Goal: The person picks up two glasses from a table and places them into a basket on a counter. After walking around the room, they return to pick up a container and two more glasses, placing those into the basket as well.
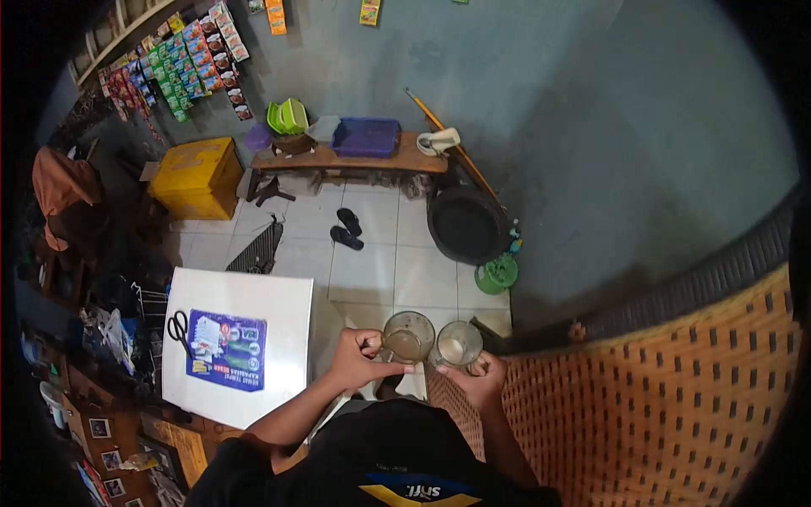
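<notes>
My left hand (359, 359) grips a clear glass mug (409, 336) by its handle, fingers wrapped round it and thumb along the near side. In my right hand (480, 378) is a second, narrower glass mug (460, 342), with the fingers closed on its handle. Both mugs are held side by side in front of my chest, their rims close to each other. A pale residue or liquid shows at the bottom of each. To the left of my left hand stands a white table (291, 338).
On the white table lie a purple printed packet (226, 351) and black scissors (180, 332). A wooden bench (296, 160) along the wall bears a purple tray (366, 138). Black sandals (347, 230), a large black basin (469, 226) and a woven wall (642, 406) surround me.
</notes>
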A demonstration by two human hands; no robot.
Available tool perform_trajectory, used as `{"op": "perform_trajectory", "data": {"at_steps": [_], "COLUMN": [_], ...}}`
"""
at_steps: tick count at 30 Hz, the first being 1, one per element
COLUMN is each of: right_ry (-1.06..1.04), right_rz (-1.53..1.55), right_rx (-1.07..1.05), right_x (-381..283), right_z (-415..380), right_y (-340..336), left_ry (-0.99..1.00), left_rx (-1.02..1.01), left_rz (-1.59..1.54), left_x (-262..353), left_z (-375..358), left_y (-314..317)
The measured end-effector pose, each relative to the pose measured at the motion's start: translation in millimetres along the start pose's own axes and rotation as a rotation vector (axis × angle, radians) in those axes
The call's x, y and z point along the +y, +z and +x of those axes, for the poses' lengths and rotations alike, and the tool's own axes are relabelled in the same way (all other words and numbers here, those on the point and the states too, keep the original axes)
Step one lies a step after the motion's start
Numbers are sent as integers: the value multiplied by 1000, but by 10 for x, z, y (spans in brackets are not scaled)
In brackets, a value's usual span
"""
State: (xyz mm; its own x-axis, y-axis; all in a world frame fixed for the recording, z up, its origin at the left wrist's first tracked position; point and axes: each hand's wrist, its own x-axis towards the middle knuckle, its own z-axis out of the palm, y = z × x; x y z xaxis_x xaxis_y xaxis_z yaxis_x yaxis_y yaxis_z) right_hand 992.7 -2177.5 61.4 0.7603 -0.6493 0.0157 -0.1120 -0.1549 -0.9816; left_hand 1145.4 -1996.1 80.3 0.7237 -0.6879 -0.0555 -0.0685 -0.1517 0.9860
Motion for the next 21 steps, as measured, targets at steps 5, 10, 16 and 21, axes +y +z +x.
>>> {"op": "perform_trajectory", "data": {"at_steps": [5, 10, 16, 21], "right_ry": [-20, 83, 112, 211], "right_rz": [-79, 242, -87, 52], "right_rx": [135, 240, 345, 439], "right_x": [250, -74, -8, 313], "right_z": [469, 711, 1132, 1670], "right_y": [-65, -29, 59, 295], "left_ry": [68, 60, 32, 26], "left_rx": [-104, -193, -323, -390], "left_rz": [37, -2, -33, -14], "left_x": [47, 155, -8, 155], "left_z": [689, 1235, 1948, 2683], "left_y": [61, 154, 124, -39]}}
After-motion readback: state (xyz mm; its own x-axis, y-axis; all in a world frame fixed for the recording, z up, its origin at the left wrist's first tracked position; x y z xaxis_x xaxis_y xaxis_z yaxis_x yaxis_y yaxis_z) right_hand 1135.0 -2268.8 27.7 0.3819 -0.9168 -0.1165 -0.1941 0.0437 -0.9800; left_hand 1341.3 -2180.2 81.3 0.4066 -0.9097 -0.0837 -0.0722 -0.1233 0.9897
